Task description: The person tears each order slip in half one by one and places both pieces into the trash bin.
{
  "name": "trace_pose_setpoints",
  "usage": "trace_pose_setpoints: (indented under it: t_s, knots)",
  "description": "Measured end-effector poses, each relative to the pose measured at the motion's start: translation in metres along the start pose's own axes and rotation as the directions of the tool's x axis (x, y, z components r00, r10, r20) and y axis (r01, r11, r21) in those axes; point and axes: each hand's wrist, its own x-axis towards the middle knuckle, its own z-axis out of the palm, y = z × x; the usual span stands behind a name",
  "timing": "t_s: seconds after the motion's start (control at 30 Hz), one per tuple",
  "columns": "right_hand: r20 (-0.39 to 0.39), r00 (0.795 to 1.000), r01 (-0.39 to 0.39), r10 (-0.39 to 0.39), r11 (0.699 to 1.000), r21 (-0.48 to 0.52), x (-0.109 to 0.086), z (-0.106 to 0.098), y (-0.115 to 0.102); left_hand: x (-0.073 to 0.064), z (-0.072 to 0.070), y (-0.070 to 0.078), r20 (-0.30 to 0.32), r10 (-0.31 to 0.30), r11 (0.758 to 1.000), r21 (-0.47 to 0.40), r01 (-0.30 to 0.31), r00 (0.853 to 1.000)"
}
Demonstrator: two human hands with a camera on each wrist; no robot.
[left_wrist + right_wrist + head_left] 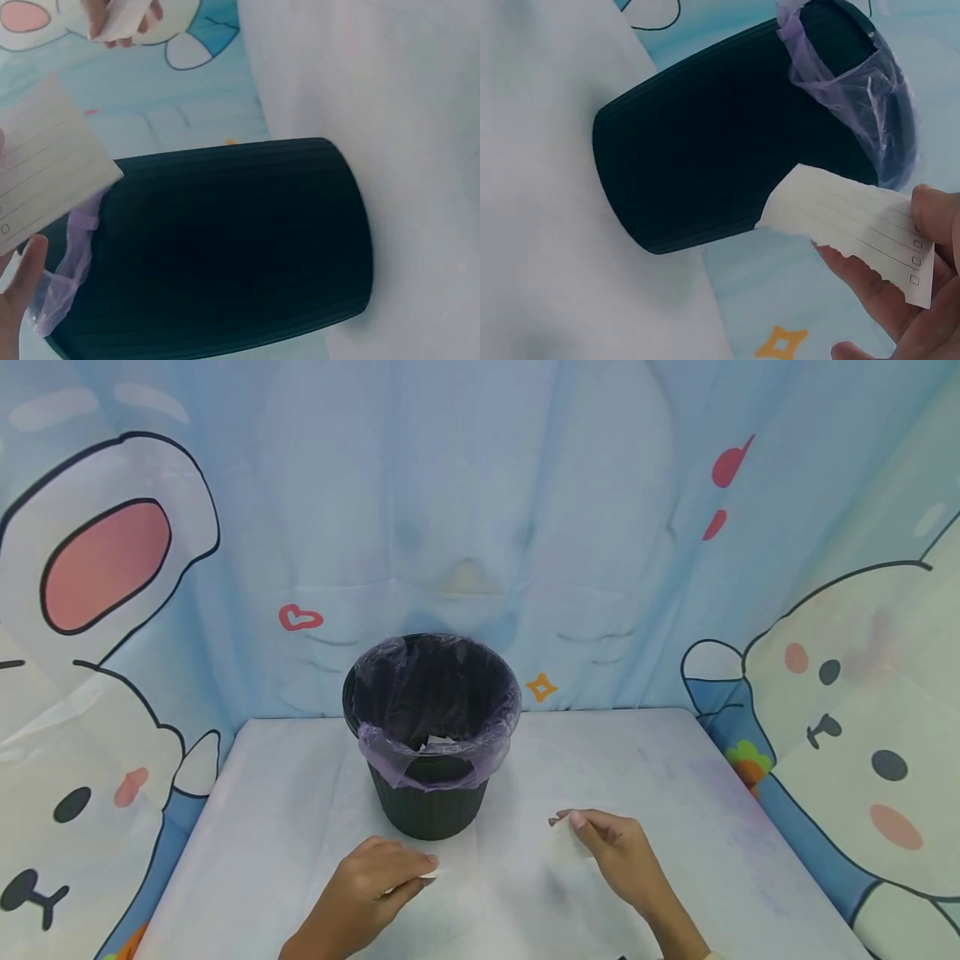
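Head view: nearest the camera, the left hand (363,889) is low in front of the bin, its fingers narrowed to a pinch on a slip that shows here only as a sliver; the left wrist view gives more of this left slip (52,169), ruled paper with a corner jutting free and the thumb at its lower edge. The right hand (622,860), well apart from it, pinches too: in the right wrist view the thumb lies on the printed face of the right slip (840,217), whose lower edge is ragged. A light grip near the edge should suit such thin paper, and any further tear would likely run cleaner with both thumbs close to its line. Under the hands spreads the bench (637,768). Beyond them stands the bin (431,814), upright, a purple liner (386,768) folded over its rim and pale scraps (438,743) inside. Neither slip is over the opening; paper released here would probably land outside, so the safer way is up past the rim and inward before the fingers part, without snagging the loose liner. Farthest off hangs the patterned cloth (465,485).
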Motion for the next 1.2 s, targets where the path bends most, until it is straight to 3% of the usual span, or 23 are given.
trace_pose_setpoints:
  t_s: [0.2, 0.3, 0.43, 0.5, 0.6, 0.7, 0.83, 0.9, 1.0, 1.2]
  knots:
    - [-0.053, 0.991, 0.125, -0.124, 0.992, 0.014, 0.008, -0.012, -0.029, 0.017, -0.021, 0.001, 0.007, -0.108, 0.993, 0.039, 0.107, 0.994]
    - [-0.101, 0.976, 0.190, -0.192, 0.981, -0.030, 0.015, -0.020, -0.049, 0.026, -0.033, -0.002, -0.008, -0.113, 0.993, 0.043, 0.113, 0.994]
    - [-0.155, 0.942, 0.282, -0.299, 0.952, -0.118, 0.023, -0.031, -0.077, 0.039, -0.048, -0.005, -0.029, -0.111, 0.993, 0.037, 0.113, 0.993]
    - [-0.191, 0.911, 0.341, -0.366, 0.928, -0.150, 0.028, -0.036, -0.088, 0.046, -0.056, -0.007, -0.036, -0.111, 0.993, 0.040, 0.113, 0.993]
    - [-0.256, 0.837, 0.450, -0.484, 0.874, -0.182, 0.035, -0.039, -0.101, 0.056, -0.066, -0.010, -0.053, -0.117, 0.991, 0.052, 0.120, 0.992]
    - [-0.310, 0.723, 0.570, -0.617, 0.787, -0.237, 0.045, -0.037, -0.110, 0.066, -0.073, -0.013, -0.076, -0.127, 0.989, 0.066, 0.132, 0.989]
    - [-0.309, 0.613, 0.653, -0.728, 0.686, -0.322, 0.060, -0.029, -0.118, 0.077, -0.079, -0.018, -0.108, -0.145, 0.982, 0.101, 0.156, 0.983]
    - [-0.291, 0.592, 0.667, -0.752, 0.659, -0.347, 0.066, -0.024, -0.121, 0.081, -0.081, -0.019, -0.117, -0.152, 0.979, 0.116, 0.166, 0.981]
    - [-0.279, 0.576, 0.677, -0.768, 0.640, -0.364, 0.073, -0.017, -0.125, 0.086, -0.082, -0.021, -0.129, -0.155, 0.976, 0.132, 0.172, 0.979]
    - [-0.302, 0.571, 0.676, -0.764, 0.646, -0.356, 0.081, -0.012, -0.135, 0.096, -0.083, -0.026, -0.180, -0.191, 0.968, 0.125, 0.215, 0.965]
